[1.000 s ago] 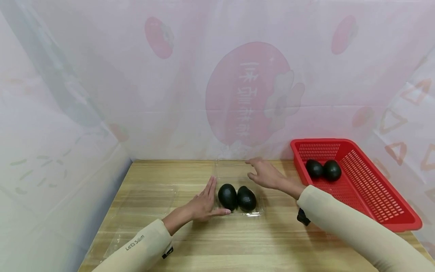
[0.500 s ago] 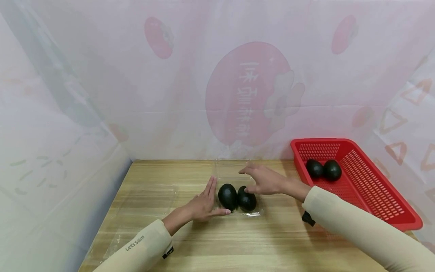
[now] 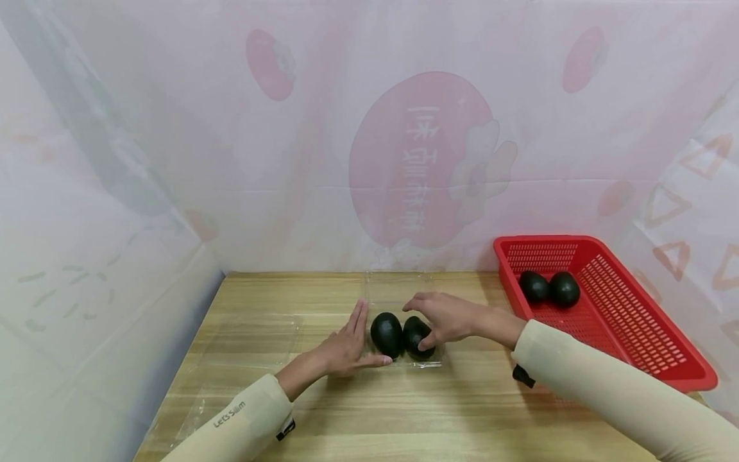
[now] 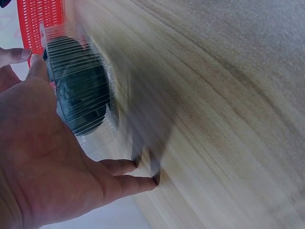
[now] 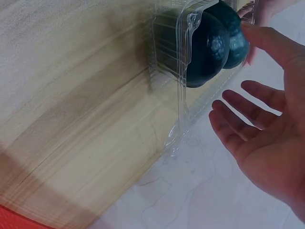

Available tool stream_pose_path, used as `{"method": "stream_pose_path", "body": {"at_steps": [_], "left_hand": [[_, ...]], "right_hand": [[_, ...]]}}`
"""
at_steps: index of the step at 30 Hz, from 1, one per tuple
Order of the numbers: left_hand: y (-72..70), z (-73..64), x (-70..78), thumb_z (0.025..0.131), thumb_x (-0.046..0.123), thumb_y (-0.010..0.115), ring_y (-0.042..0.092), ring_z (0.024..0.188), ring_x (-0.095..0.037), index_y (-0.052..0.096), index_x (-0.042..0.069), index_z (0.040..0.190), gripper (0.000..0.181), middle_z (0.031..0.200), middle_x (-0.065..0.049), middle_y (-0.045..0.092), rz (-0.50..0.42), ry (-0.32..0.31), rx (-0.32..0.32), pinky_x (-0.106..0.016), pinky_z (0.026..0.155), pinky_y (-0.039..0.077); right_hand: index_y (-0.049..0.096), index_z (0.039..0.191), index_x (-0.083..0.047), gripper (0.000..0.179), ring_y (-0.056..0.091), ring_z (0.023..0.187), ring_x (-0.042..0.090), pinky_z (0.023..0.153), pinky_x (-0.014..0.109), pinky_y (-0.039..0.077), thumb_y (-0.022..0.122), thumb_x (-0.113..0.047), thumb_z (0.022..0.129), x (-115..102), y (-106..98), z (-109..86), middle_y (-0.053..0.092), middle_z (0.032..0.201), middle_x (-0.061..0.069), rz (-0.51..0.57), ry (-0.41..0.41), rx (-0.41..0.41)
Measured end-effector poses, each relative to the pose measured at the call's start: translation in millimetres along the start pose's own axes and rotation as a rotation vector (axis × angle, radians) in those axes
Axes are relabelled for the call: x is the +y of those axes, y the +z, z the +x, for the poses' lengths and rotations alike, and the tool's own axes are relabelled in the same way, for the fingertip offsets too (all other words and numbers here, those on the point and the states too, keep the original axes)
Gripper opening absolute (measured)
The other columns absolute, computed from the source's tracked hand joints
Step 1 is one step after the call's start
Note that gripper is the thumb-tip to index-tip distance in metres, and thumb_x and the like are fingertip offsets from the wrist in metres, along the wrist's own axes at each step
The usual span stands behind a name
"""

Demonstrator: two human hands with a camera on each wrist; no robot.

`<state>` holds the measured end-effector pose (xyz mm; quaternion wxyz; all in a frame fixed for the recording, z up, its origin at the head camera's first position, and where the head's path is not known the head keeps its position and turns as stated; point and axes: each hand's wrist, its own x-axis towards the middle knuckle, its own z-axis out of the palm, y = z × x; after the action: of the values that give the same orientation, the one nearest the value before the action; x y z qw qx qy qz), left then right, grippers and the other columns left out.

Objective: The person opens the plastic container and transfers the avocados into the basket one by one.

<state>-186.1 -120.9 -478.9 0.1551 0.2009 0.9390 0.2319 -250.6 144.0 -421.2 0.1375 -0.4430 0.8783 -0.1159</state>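
Two dark green avocados, the left one [image 3: 386, 335] and the right one [image 3: 413, 335], sit side by side in a clear plastic clamshell box [image 3: 428, 364]. Its see-through lid [image 3: 397, 287] lies folded back toward the wall. My left hand [image 3: 345, 350] rests along the box's left side, fingers straight, thumb stretched along the front. In the left wrist view, ridged plastic covers the near avocado [image 4: 81, 86]. Over the right avocado hovers my right hand [image 3: 449, 316], its thumb overlapping the fruit. Seen from the right wrist, the right hand's fingers [image 5: 248, 114] are loosely bent and hold nothing.
A red perforated basket [image 3: 681, 386] stands on the right, with two more avocados [image 3: 564, 289] at its far left. Further clear plastic containers [image 3: 248, 340] lie along the table's left side. A printed sheet [image 3: 312, 212] hangs behind.
My right hand has come forward from the lid, toward me, and is now over the right avocado. The left hand, box and avocados stay where they were.
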Motion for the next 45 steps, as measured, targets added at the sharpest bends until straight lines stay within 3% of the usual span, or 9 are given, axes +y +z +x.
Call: {"method": "stream_pose_path", "body": {"at_steps": [17, 29, 40, 45], "left_hand": [[0.1, -0.4, -3.9, 0.098, 0.064, 0.067, 0.04, 0.148, -0.051, -0.009, -0.005, 0.166, 0.123, 0.174, -0.029, -0.007, -0.016, 0.029, 0.004, -0.079, 0.106, 0.037], [0.3, 1.2, -1.4, 0.097, 0.062, 0.069, 0.035, 0.152, -0.049, -0.01, -0.004, 0.166, 0.124, 0.175, -0.027, -0.009, -0.008, -0.002, -0.005, -0.077, 0.108, 0.037], [2.3, 2.8, -5.5, 0.097, 0.063, 0.068, 0.035, 0.152, -0.049, -0.011, -0.002, 0.167, 0.123, 0.175, -0.026, -0.009, -0.007, 0.006, 0.002, -0.078, 0.108, 0.036], [3.2, 2.3, -6.0, 0.097, 0.063, 0.068, 0.034, 0.153, -0.049, -0.011, -0.001, 0.167, 0.123, 0.175, -0.026, -0.009, -0.014, 0.005, -0.002, -0.078, 0.109, 0.036]], "right_hand": [[0.062, 0.142, 0.001, 0.079, 0.065, 0.122, 0.033, 0.104, 0.047, 0.054, 0.097, -0.029, 0.077, -2, 11, 9.2, 0.064, 0.137, 0.015, -0.069, 0.043, -0.086], [0.062, 0.142, 0.001, 0.082, 0.061, 0.127, 0.035, 0.108, 0.054, 0.049, 0.098, -0.033, 0.077, 0, 17, 19.9, 0.062, 0.139, 0.016, -0.074, 0.066, -0.152], [0.064, 0.142, -0.004, 0.078, 0.064, 0.12, 0.029, 0.103, 0.045, 0.053, 0.097, -0.031, 0.077, -2, 21, 27.6, 0.064, 0.133, 0.011, -0.075, 0.079, -0.197], [0.067, 0.136, -0.006, 0.075, 0.064, 0.113, 0.026, 0.1, 0.043, 0.053, 0.099, -0.03, 0.073, -1, 27, 29.2, 0.065, 0.126, 0.008, -0.121, 0.041, -0.169]]}}
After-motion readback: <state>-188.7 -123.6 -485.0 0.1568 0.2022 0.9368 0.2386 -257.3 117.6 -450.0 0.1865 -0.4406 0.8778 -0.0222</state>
